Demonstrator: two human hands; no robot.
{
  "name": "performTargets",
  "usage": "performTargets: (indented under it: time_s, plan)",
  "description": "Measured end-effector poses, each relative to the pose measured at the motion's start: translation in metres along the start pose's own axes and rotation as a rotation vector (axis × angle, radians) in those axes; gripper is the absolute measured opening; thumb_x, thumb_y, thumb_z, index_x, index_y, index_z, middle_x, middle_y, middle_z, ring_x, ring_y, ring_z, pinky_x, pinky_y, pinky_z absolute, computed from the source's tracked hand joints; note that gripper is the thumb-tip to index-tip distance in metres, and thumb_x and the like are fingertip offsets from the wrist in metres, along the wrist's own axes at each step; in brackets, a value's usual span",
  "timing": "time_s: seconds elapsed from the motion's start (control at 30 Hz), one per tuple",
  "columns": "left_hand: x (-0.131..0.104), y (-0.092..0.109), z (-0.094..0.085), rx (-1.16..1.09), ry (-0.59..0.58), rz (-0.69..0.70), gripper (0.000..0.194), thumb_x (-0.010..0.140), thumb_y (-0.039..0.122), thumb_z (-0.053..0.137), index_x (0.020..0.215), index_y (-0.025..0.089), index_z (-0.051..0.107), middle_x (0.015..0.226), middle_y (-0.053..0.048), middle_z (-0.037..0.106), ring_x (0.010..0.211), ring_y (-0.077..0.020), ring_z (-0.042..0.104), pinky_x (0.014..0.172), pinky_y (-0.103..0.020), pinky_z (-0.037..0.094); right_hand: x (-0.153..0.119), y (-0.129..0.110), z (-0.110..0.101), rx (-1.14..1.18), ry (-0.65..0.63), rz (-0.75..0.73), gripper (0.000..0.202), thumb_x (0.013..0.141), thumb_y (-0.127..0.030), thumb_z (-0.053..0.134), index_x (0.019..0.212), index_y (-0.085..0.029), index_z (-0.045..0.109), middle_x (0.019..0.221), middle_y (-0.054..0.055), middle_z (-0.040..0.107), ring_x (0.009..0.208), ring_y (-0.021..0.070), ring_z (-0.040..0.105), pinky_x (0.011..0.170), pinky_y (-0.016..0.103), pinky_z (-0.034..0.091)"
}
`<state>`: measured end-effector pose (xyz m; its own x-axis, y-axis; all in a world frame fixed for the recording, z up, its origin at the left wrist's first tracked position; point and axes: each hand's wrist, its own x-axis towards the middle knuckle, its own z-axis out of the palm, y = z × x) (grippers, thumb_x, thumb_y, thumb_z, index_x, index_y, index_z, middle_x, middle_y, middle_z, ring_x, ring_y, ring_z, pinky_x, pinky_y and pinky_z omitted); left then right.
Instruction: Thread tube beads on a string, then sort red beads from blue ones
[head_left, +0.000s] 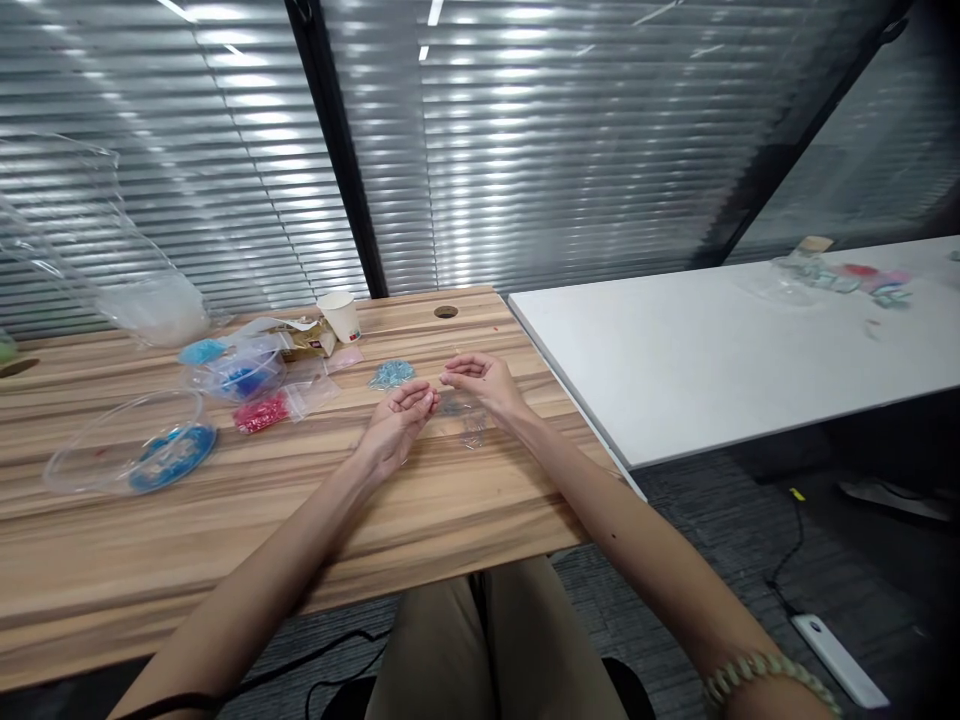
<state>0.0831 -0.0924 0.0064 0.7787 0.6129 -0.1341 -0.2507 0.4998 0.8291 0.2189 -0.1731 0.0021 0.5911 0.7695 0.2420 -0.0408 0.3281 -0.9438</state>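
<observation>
Facing each other low over the wooden counter (420,530), the left hand (394,425) and right hand (484,385) hold their fingertips near but apart, a position that would suit fine work on something small. Each grip has thumb and fingers drawn in close; whether either is clamped on anything I cannot tell, since any piece there is too small and faint to make out. Just below the right hand, small clear pieces (472,428) lie on the wood, perhaps in thin plastic, and a loose pale-blue pile (391,374) sits just beyond the left hand, probably set there for a short reach. Farther to the left, a packet of red bits (261,412) lies flat beside a clear bowl (244,375) with deep blue contents, which likely keeps the colours separate. A round blue piece (174,458) lies nearer the front edge, by a clear rim. A paper cup (340,318) stands upright behind, next to a gold packet (304,340).

The surface has streaky brown grain and a round cable hole (446,312) near the back. To the right runs a white counter (742,350) bearing a blurred clutter of plastic. Slatted blinds (525,150) hang beyond, catching bright reflections, and dark carpet (697,530) shows below.
</observation>
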Motion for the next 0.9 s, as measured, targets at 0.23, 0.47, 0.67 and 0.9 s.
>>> performTargets:
  time_s: [0.23, 0.47, 0.67, 0.9]
  plan:
    - [-0.0028, 0.0017, 0.003, -0.003, 0.046, -0.034, 0.027, 0.064, -0.001, 0.072, 0.086, 0.011, 0.062, 0.075, -0.002, 0.066, 0.07, -0.0079, 0.061, 0.071, -0.018, 0.046, -0.0011, -0.0002, -0.0002, -0.023, -0.012, -0.006, 0.031, 0.051, -0.03, 0.08, 0.074, -0.015, 0.065, 0.075, 0.003, 0.067, 0.073, 0.0141, 0.063, 0.074, 0.029, 0.05]
    - [-0.0017, 0.0017, 0.0032, -0.011, 0.058, -0.031, 0.025, 0.061, -0.001, 0.073, 0.08, 0.011, 0.061, 0.072, -0.002, 0.066, 0.067, -0.0071, 0.062, 0.072, -0.017, 0.047, 0.0002, 0.0028, -0.0014, -0.028, -0.013, -0.019, 0.031, 0.052, -0.03, 0.08, 0.074, -0.015, 0.065, 0.075, 0.002, 0.067, 0.073, 0.0141, 0.063, 0.075, 0.029, 0.05]
    - [-0.0003, -0.0001, -0.0008, 0.016, 0.025, -0.022, 0.024, 0.061, 0.001, 0.075, 0.078, 0.011, 0.061, 0.071, -0.001, 0.066, 0.066, -0.007, 0.061, 0.074, -0.018, 0.047, 0.0011, 0.0027, -0.0022, -0.041, 0.002, -0.033, 0.03, 0.052, -0.03, 0.08, 0.074, -0.015, 0.065, 0.074, 0.002, 0.067, 0.073, 0.0144, 0.063, 0.074, 0.029, 0.05]
    - [-0.0004, 0.0005, -0.0001, 0.007, 0.041, -0.038, 0.024, 0.06, 0.002, 0.076, 0.077, 0.01, 0.061, 0.069, -0.001, 0.066, 0.065, -0.0063, 0.061, 0.071, -0.016, 0.046, 0.0005, 0.0017, -0.0014, -0.042, -0.008, -0.033, 0.03, 0.052, -0.031, 0.08, 0.073, -0.015, 0.065, 0.073, 0.002, 0.067, 0.073, 0.0146, 0.063, 0.075, 0.029, 0.05]
